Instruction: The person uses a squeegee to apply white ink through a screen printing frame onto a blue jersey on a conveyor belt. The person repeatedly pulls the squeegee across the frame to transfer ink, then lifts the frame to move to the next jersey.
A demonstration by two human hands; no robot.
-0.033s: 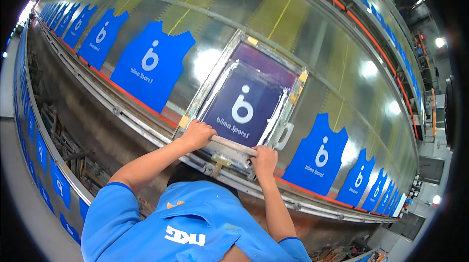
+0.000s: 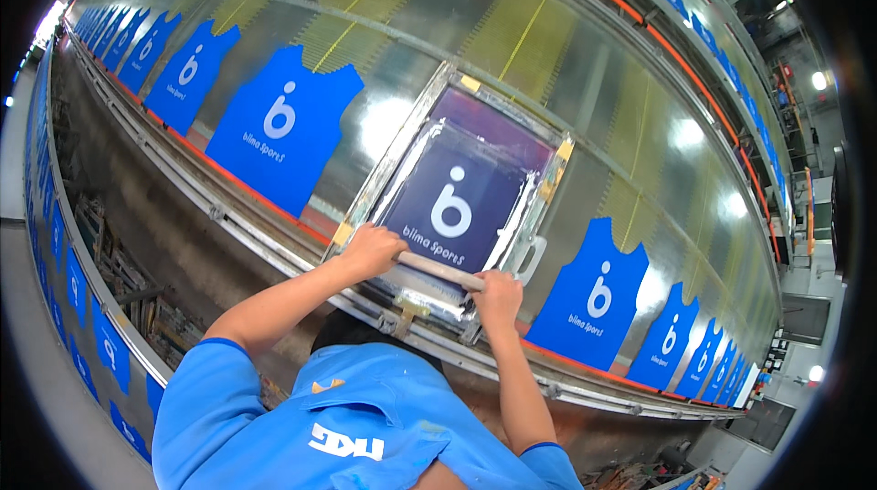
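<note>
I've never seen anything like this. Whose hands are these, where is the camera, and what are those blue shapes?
There is no robot: these are a person's own bare hands. The view comes from a wide fisheye camera worn on the head, looking down, so straight edges bend. The left hand and right hand grip opposite ends of a pale squeegee bar at the near end of a screen-printing frame. The frame sits over a long, shiny table. On either side of it lie blue vest-shaped panels, the nearer ones bearing a white design.

Bar gripped by left hand and right hand
It is held at the near end of the screen frame.
</note>
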